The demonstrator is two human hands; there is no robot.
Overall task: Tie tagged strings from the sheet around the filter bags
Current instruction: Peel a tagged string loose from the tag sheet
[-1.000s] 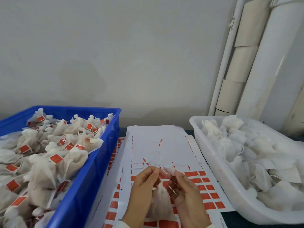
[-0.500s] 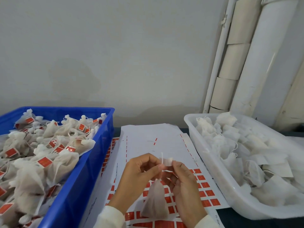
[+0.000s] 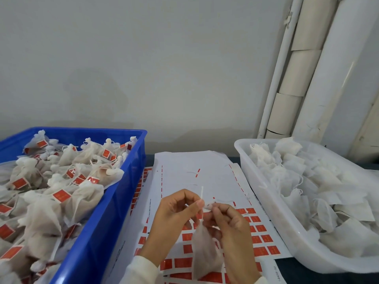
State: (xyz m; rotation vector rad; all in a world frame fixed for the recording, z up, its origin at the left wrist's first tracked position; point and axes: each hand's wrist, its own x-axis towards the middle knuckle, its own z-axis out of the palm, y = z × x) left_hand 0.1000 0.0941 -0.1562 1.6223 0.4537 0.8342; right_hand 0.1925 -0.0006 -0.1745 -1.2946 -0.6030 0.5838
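Head view. A filter bag [image 3: 202,251] hangs at 6 o'clock over the tag sheet [image 3: 205,177], its gathered neck held between both hands. Left hand [image 3: 174,220] pinches a white string [image 3: 202,193] at the neck, one end standing up toward 12 o'clock. Right hand [image 3: 231,230] pinches the other strand and the neck just beside it.

Judged: bag light, soft, limp mesh, easily torn; string thin and slippery. Hold at the bunched neck, never the body.

Blue crate [image 3: 114,214] at 9 o'clock holds tagged bags; white tub [image 3: 264,193] at 3 o'clock holds untied ones.
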